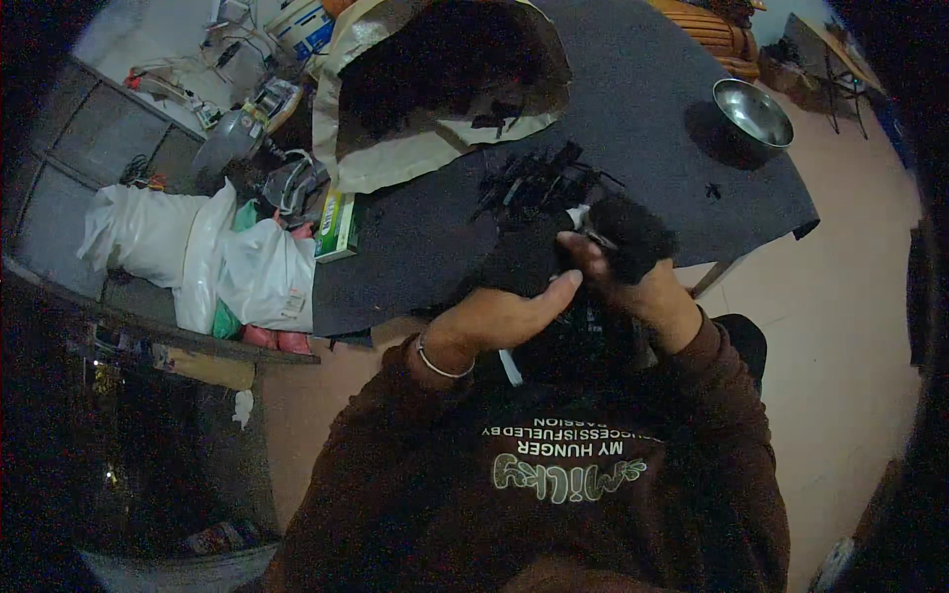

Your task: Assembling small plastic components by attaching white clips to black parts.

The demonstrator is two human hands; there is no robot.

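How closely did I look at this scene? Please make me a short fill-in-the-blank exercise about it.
1. The metal bowl sits to the ____ of the open cream sack.
2. A bangle circles the person's ____ wrist.
3. The fluffy bundle at the right hand is coloured ____.

Missing words: right; left; black.

Fuzzy, matt, fibre-like bundle (641,237); matt, cloth-like bench cover (643,89); smooth, shiny metal bowl (755,113); creased, paper-like sack (390,166); wrinkled, slightly glossy plastic bags (265,272); glossy wooden furniture (709,38).
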